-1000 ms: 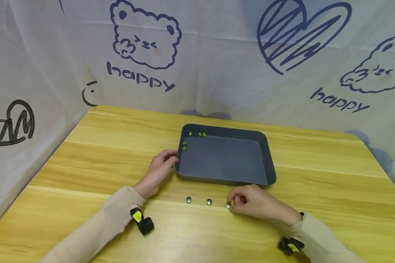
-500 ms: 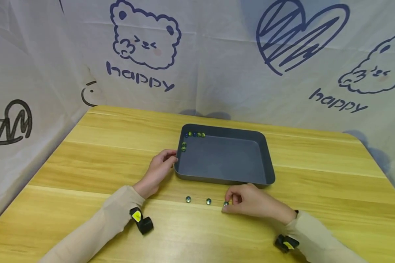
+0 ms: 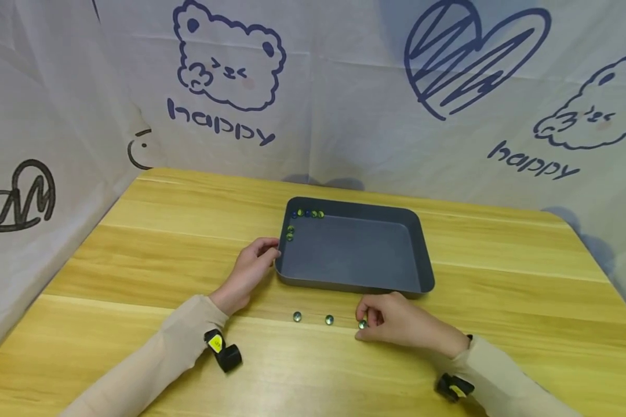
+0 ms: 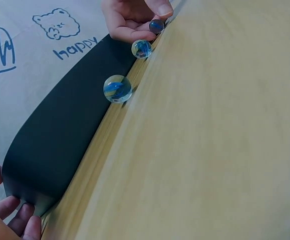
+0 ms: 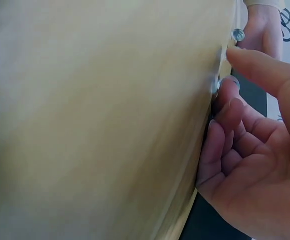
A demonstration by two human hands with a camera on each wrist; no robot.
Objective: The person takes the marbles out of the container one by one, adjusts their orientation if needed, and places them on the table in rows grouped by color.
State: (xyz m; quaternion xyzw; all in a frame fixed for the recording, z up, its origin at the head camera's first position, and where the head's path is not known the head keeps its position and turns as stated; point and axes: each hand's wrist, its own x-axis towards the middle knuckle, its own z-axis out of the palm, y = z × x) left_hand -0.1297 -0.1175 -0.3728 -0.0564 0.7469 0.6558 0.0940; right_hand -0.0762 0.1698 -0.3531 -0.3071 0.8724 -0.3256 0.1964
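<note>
In the head view my right hand (image 3: 396,318) is low over the table in front of the tray, thumb and fingers curled round a clear glass marble (image 3: 362,325). Two more marbles lie to its left, a middle marble (image 3: 329,319) and a left marble (image 3: 297,317); blue and yellow swirls show inside them in the left wrist view. My left hand (image 3: 247,271) touches the outer left wall of the dark grey tray (image 3: 352,285) with relaxed fingers. Fingertips (image 4: 32,227) rest low against its corner in the left wrist view. The right wrist view shows my right hand (image 5: 254,150) with its fingers bent.
Inside the tray, several marbles sit in a row (image 3: 308,214) along the back wall, and two green-yellow marbles (image 3: 290,233) by the left wall. Behind the wooden table (image 3: 188,197) hangs a white cloth (image 3: 344,133) with drawings.
My right hand has shifted slightly left, and the marble at its fingertips now sits deeper between thumb and fingers. My left hand and the tray stay in place.
</note>
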